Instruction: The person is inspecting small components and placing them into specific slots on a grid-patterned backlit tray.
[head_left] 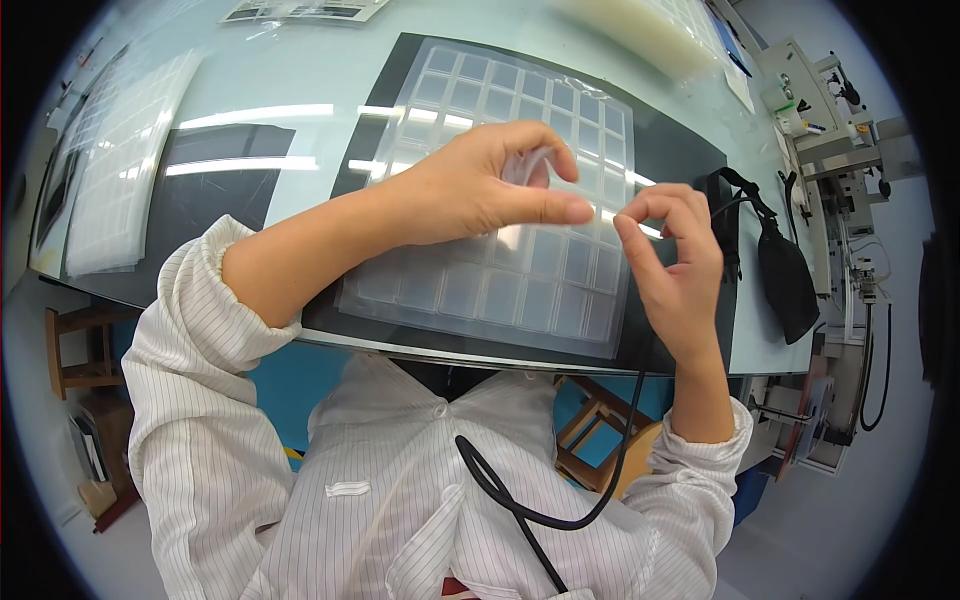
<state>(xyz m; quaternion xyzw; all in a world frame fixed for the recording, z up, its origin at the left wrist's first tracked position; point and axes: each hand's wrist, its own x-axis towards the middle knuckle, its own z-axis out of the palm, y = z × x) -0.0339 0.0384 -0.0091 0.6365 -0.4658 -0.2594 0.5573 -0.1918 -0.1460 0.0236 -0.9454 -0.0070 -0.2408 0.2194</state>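
Note:
A translucent plastic sheet [480,295] with a grid of rounded rectangular cells lies in front of me on a black mat [345,330]. Over its middle, my left hand [480,185] is curled around a crumpled bit of clear film [530,165], its thumb and forefinger apart at the tips. My right hand [680,260] hovers above the sheet's right edge, thumb and forefinger pinched together. Whatever is between those fingertips, if anything, is too small to make out. The tips of both hands point toward each other with a small gap between them.
A stack of similar gridded sheets [125,170] lies at the left, beside a dark panel [235,165]. More translucent sheets [650,35] are at the far right. A black pouch with a strap [785,280] rests near the right edge. A black cable [560,522] crosses my lap.

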